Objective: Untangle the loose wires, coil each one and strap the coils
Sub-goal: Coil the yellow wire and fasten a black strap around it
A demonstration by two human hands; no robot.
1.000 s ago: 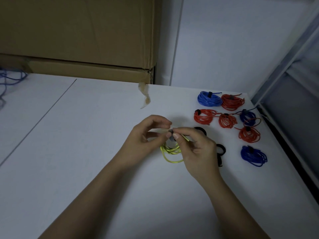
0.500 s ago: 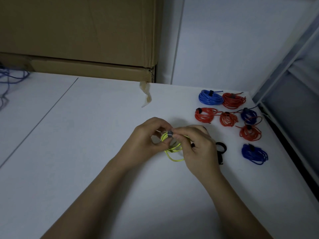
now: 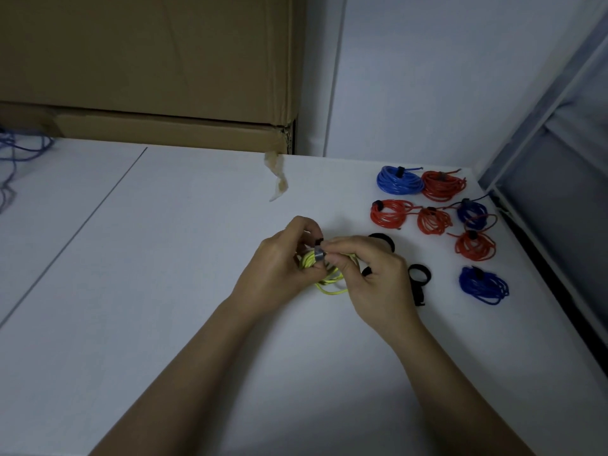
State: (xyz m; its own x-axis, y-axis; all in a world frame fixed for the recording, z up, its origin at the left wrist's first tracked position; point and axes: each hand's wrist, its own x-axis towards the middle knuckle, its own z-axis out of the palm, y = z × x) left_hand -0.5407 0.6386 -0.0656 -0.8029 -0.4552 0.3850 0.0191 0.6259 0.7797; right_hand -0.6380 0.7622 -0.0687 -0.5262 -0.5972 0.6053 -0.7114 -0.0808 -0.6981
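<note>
Both hands grip one yellow wire coil [image 3: 329,280] above the table [image 3: 164,291]: left hand [image 3: 279,268] holds it, right hand [image 3: 371,274] pinches the strap [image 3: 319,256] around it.

Single head view, wide-angle, close, looking forward-down onto white table [image 3: 164,258] toward wall corner.

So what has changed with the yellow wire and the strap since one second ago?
The two hands, left and right, closed together over the yellow coil, and the strap now wraps round its top, pinched by both hands' fingers. The finished coils and spare straps at right stayed put.
</note>
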